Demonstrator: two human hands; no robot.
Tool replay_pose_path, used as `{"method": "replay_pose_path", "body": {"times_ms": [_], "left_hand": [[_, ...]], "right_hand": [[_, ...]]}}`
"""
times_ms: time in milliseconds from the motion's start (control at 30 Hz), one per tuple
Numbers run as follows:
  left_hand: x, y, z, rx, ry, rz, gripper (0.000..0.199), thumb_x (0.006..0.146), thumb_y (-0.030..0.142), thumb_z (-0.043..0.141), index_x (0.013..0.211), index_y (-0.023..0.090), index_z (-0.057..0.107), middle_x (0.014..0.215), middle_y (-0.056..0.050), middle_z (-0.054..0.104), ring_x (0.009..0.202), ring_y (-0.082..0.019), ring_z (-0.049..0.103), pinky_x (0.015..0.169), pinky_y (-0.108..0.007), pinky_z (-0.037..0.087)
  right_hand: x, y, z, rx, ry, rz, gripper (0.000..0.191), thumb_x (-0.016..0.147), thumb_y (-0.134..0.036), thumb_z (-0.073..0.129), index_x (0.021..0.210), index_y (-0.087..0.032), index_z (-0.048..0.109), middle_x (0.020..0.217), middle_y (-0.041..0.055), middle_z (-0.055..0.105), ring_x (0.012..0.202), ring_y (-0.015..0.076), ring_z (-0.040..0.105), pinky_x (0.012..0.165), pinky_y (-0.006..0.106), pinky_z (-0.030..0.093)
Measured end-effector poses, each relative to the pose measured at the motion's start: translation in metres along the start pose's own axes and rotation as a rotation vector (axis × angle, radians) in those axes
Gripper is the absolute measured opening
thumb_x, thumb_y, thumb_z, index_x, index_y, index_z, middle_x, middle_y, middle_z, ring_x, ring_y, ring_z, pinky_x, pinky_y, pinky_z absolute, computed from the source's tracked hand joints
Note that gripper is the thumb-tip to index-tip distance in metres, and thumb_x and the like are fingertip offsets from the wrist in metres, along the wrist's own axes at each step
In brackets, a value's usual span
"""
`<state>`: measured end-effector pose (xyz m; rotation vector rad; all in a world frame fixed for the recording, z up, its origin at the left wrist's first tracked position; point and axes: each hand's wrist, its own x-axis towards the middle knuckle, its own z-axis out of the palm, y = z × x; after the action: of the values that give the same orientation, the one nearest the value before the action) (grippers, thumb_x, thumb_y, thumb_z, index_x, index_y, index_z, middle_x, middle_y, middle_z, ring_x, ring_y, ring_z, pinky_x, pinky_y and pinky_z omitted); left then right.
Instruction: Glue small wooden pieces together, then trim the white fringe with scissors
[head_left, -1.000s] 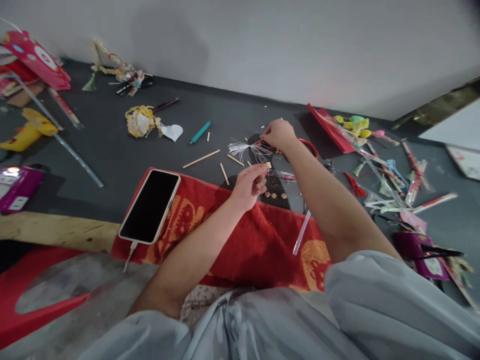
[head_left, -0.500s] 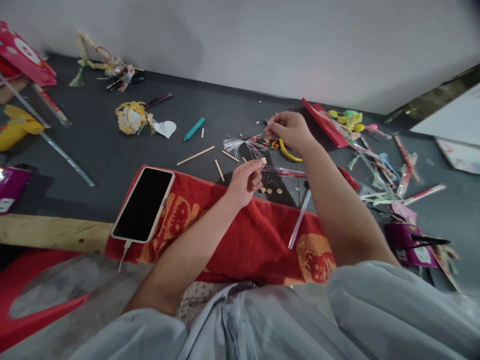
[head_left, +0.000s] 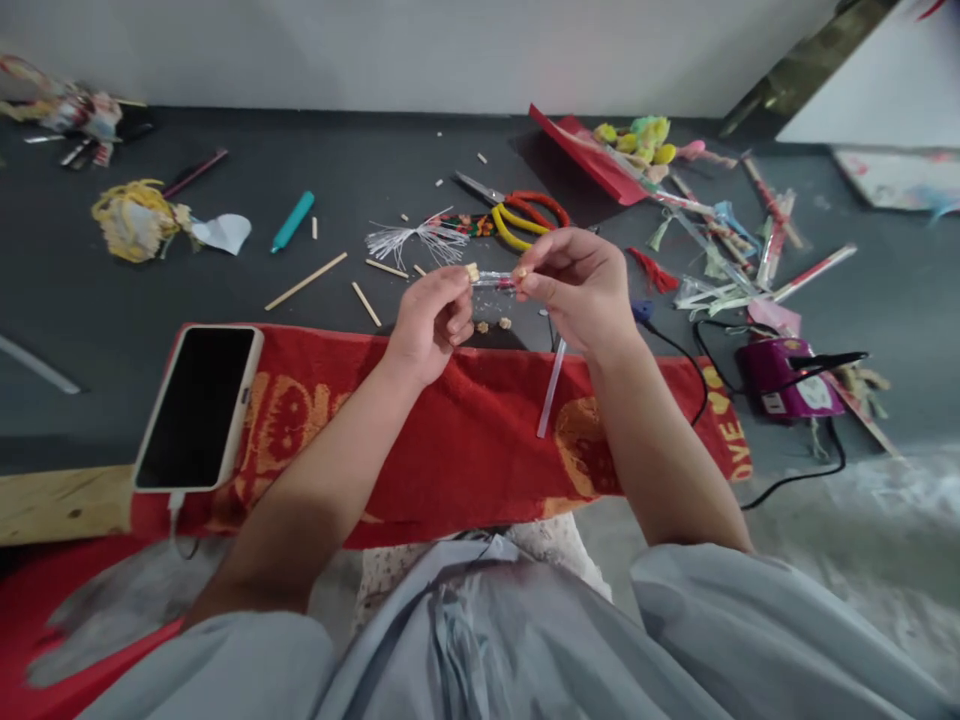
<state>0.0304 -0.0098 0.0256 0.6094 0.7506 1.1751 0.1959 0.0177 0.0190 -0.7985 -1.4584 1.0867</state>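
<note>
My left hand (head_left: 433, 318) pinches a small beige piece (head_left: 472, 272) between thumb and forefinger. Close to its right, my right hand (head_left: 577, 285) is closed on another small tan piece (head_left: 522, 273). A clear plastic strip with some red (head_left: 493, 281) shows between the two sets of fingertips; which hand bears it I cannot tell. Below lie small tan flower-like pieces (head_left: 505, 323). Scissors with red and yellow handles (head_left: 517, 215) rest behind my right hand, beside a patterned band with white fringe (head_left: 397, 240). A translucent stick (head_left: 552, 390) lies partly on the red towel (head_left: 465, 450).
A phone (head_left: 196, 408) with a cable lies on the towel's left. Thin wooden sticks (head_left: 306, 281) and a teal pen (head_left: 292, 221) are behind. At right are a purple device (head_left: 787, 378) with black cables, plastic-wrapped items and a red sheet (head_left: 589, 155).
My right hand has come down toward my left hand and now pinches a small tan piece. The scissors show more fully. The camera view has shifted to the right.
</note>
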Motion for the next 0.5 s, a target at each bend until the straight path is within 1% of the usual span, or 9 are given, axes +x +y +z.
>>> {"method": "replay_pose_path", "body": {"times_ms": [100,167,233,333,433,500], "left_hand": [[-0.001,-0.002,0.003,0.122,0.035,0.066,0.016,0.079,0.024,0.067,0.072,0.017,0.054,0.057,0.008,0.048,0.038,0.001,0.035,0.036,-0.014,0.027],[-0.001,-0.003,0.003,0.200,0.079,0.122,0.015,0.079,0.027,0.067,0.074,0.017,0.056,0.062,0.007,0.057,0.038,0.001,0.037,0.037,-0.014,0.030],[0.001,-0.005,0.002,0.258,0.098,0.177,0.016,0.079,0.029,0.068,0.074,0.018,0.057,0.071,0.005,0.065,0.039,0.001,0.039,0.038,-0.015,0.031],[0.005,-0.009,-0.002,0.311,0.080,0.238,0.017,0.077,0.031,0.070,0.073,0.019,0.059,0.080,0.002,0.070,0.040,0.000,0.040,0.037,-0.017,0.031],[0.008,-0.013,-0.006,0.357,0.045,0.292,0.020,0.073,0.033,0.074,0.073,0.019,0.060,0.079,0.002,0.071,0.040,-0.001,0.042,0.036,-0.016,0.030],[0.009,-0.016,-0.008,0.385,0.026,0.316,0.021,0.071,0.035,0.075,0.074,0.019,0.061,0.078,0.002,0.071,0.041,-0.001,0.044,0.036,-0.016,0.030]], "right_hand": [[-0.004,0.008,-0.001,-0.103,-0.029,-0.051,0.036,0.066,-0.047,0.081,0.085,-0.024,0.062,0.077,-0.0050,0.065,0.068,0.0087,0.064,0.065,0.026,0.058],[-0.005,0.010,-0.001,-0.204,-0.054,-0.085,0.030,0.070,-0.040,0.080,0.088,-0.024,0.062,0.079,-0.0037,0.066,0.071,0.0098,0.064,0.069,0.027,0.059],[-0.006,0.009,0.000,-0.290,-0.073,-0.127,0.025,0.074,-0.033,0.077,0.091,-0.024,0.062,0.080,-0.0027,0.066,0.072,0.0105,0.064,0.071,0.028,0.059],[-0.008,0.005,0.001,-0.386,-0.076,-0.196,0.020,0.076,-0.024,0.072,0.092,-0.023,0.061,0.081,-0.0025,0.064,0.072,0.0106,0.062,0.072,0.029,0.058],[-0.010,0.001,0.001,-0.468,-0.049,-0.227,0.020,0.077,-0.019,0.068,0.094,-0.024,0.059,0.083,-0.0026,0.063,0.074,0.0107,0.062,0.074,0.029,0.057],[-0.011,-0.001,0.001,-0.512,-0.028,-0.227,0.020,0.079,-0.019,0.066,0.095,-0.025,0.057,0.085,-0.0024,0.063,0.076,0.0113,0.062,0.076,0.030,0.058]]}}
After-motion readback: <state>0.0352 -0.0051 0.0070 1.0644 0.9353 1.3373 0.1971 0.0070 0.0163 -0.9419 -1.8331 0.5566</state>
